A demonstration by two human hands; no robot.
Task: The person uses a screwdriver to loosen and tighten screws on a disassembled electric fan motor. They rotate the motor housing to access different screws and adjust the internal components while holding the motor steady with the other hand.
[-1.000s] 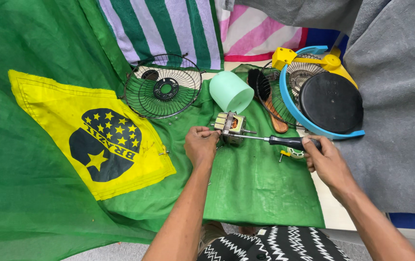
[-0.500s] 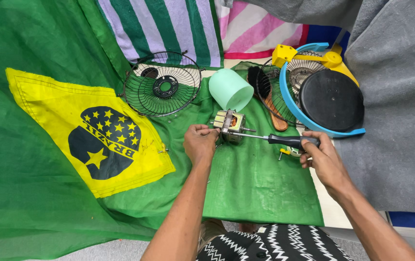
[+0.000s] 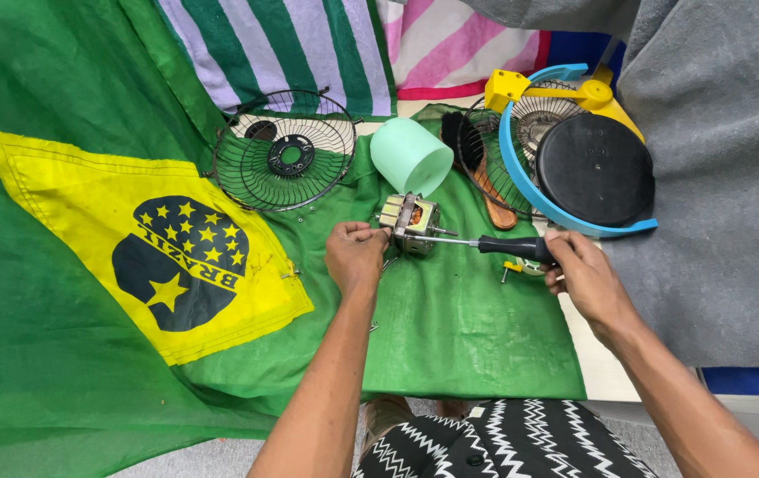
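left hand (image 3: 355,255) pinches motor (image 3: 409,223) steady on cloth (image 3: 450,327) | right hand (image 3: 579,271) fist-grips screwdriver (image 3: 486,242), tip at motor | best: keep shaft level, press inward, motor pinned

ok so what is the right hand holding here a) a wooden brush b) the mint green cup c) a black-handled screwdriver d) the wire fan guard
c: the right hand grips a black-handled screwdriver whose shaft points left into the small fan motor, which the left hand steadies on the green cloth.
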